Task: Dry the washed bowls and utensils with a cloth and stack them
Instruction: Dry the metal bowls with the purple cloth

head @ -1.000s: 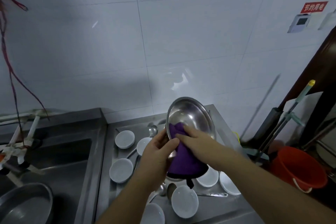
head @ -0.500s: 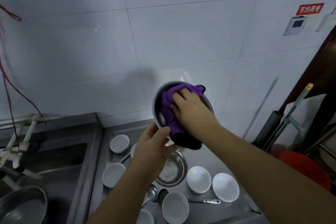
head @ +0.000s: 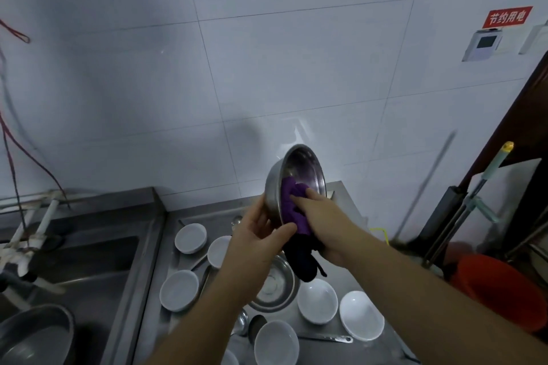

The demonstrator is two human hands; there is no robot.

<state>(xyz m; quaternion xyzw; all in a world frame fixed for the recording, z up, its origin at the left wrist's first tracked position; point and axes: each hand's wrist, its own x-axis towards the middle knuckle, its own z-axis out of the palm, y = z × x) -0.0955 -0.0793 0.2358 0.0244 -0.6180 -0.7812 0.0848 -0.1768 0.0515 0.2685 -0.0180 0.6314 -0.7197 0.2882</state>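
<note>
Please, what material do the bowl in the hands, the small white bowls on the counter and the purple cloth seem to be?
Held bowl: probably stainless steel, smooth; it is grey and mirrors the light. White bowls: likely glazed ceramic, glossy, though melamine would look alike. Purple cloth: soft woven fabric, matte; it folds and hangs limp under the right hand.

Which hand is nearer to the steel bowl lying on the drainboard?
Left. The left hand grips the raised steel bowl directly above the drainboard bowl; the right hand, pressing the purple cloth, sits higher and further right.
</note>
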